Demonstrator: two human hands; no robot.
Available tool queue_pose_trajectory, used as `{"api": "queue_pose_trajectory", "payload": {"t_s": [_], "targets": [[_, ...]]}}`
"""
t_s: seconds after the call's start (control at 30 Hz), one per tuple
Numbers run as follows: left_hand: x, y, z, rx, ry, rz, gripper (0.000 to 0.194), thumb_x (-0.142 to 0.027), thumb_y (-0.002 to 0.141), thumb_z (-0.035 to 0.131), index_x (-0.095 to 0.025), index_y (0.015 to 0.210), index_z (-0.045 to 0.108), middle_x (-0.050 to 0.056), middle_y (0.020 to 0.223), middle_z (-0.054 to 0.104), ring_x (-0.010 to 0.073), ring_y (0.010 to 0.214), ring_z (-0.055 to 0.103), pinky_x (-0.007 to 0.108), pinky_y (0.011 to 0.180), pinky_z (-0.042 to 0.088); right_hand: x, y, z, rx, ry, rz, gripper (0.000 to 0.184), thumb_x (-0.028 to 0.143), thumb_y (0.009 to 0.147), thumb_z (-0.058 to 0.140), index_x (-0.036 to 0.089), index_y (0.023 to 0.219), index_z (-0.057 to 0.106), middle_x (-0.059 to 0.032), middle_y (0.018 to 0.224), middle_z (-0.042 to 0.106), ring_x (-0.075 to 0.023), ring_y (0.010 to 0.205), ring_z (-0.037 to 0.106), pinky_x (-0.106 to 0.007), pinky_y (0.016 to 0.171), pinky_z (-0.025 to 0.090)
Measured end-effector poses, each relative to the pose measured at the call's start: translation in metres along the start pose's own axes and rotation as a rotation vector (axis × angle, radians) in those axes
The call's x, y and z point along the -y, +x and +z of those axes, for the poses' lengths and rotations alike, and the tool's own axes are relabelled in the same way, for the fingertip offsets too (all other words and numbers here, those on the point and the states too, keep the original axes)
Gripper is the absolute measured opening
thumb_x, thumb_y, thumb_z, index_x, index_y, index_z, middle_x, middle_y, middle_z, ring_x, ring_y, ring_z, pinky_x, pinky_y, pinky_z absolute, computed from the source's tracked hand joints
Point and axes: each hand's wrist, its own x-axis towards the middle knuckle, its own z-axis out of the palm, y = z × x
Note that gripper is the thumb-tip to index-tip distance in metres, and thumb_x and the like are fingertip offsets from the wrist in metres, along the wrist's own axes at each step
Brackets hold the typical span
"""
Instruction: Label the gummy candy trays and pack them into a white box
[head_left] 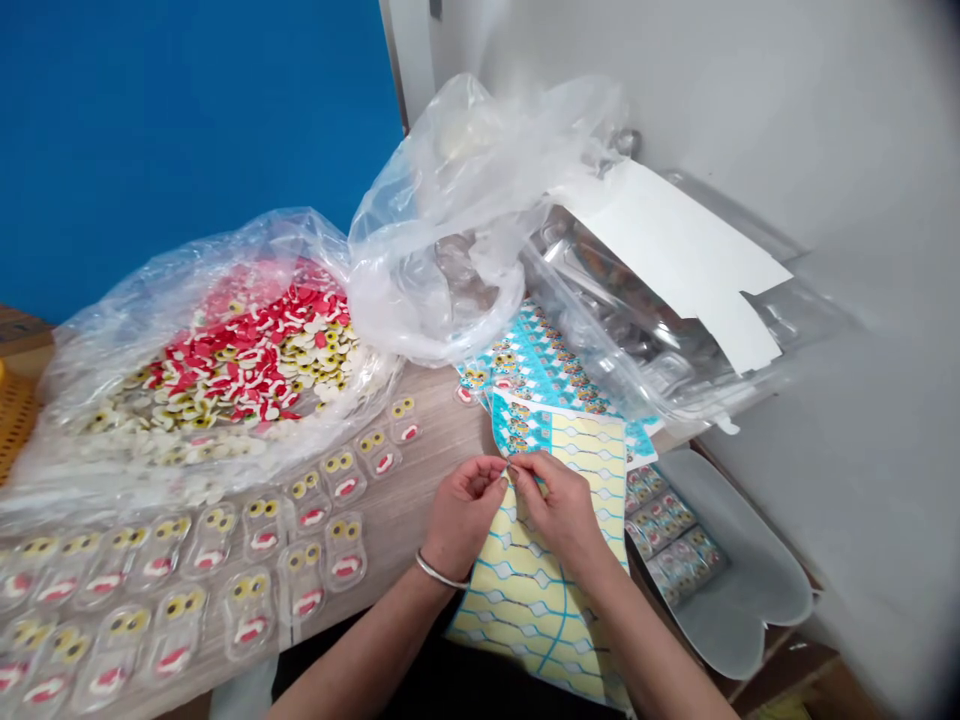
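Two hands, the left hand (463, 517) and right hand (559, 507), close their fingers (504, 470) narrow on a yellow-and-blue printed sheet (536, 610), perhaps its top edge. Clear candy blisters (251, 615) lie on the wood-grain surface (442, 440) at nine o'clock, bagged candy (240, 350) at ten; a blue wall (172, 130) and white wall (825, 130) rise behind.
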Motion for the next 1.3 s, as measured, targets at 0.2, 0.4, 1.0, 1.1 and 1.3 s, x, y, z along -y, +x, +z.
{"api": "queue_pose_trajectory", "payload": {"t_s": [0.2,0.4,1.0,1.1,1.3], "targets": [[0.001,-0.001,-0.006,0.066,0.019,0.039,0.020,-0.028,0.073,0.073,-0.016,0.086,0.065,-0.001,0.075,0.063,0.0091,0.065,0.056,0.020,0.061,0.043,0.005,0.000,-0.003,0.024,-0.206,-0.140,0.017,0.019,0.093,0.046,0.020,0.090,0.063,-0.0049,0.083,0.065,-0.0177,0.076,0.061,-0.028,0.070,0.045],[0.002,-0.003,-0.006,0.064,-0.058,0.017,0.025,-0.027,0.071,0.074,-0.016,0.092,0.065,-0.002,0.075,0.062,0.0072,0.060,0.053,0.018,0.056,0.041,0.001,0.005,0.008,-0.061,0.129,0.161,0.013,0.026,0.087,0.053,0.020,0.076,0.059,0.0009,0.067,0.058,-0.0135,0.060,0.052,-0.024,0.054,0.040],[-0.015,-0.008,-0.007,-0.129,-0.005,-0.224,0.055,-0.030,0.057,0.083,-0.020,0.107,0.063,-0.001,0.075,0.073,0.0179,0.055,0.068,0.023,0.046,0.048,-0.166,0.027,-0.182,-0.729,-0.578,0.339,0.032,0.026,0.082,0.050,0.012,0.103,0.069,-0.0171,0.118,0.057,-0.0203,0.083,0.058,-0.035,0.081,0.047],[-0.014,-0.008,-0.005,-0.095,0.037,-0.234,0.048,-0.033,0.063,0.081,-0.020,0.106,0.064,-0.001,0.072,0.073,0.0201,0.057,0.069,0.024,0.046,0.049,-0.172,0.042,-0.189,-0.642,-0.641,0.356,0.025,0.020,0.081,0.046,0.013,0.086,0.069,-0.0137,0.093,0.063,-0.0219,0.081,0.057,-0.034,0.077,0.044],[-0.009,-0.005,-0.004,-0.075,0.066,-0.227,0.042,-0.034,0.065,0.080,-0.020,0.102,0.065,-0.001,0.070,0.073,0.0200,0.056,0.069,0.025,0.046,0.049,-0.176,0.044,-0.204,-0.569,-0.719,0.390,0.019,0.026,0.080,0.050,0.015,0.081,0.065,-0.0097,0.075,0.064,-0.0207,0.069,0.055,-0.030,0.067,0.041]]}}
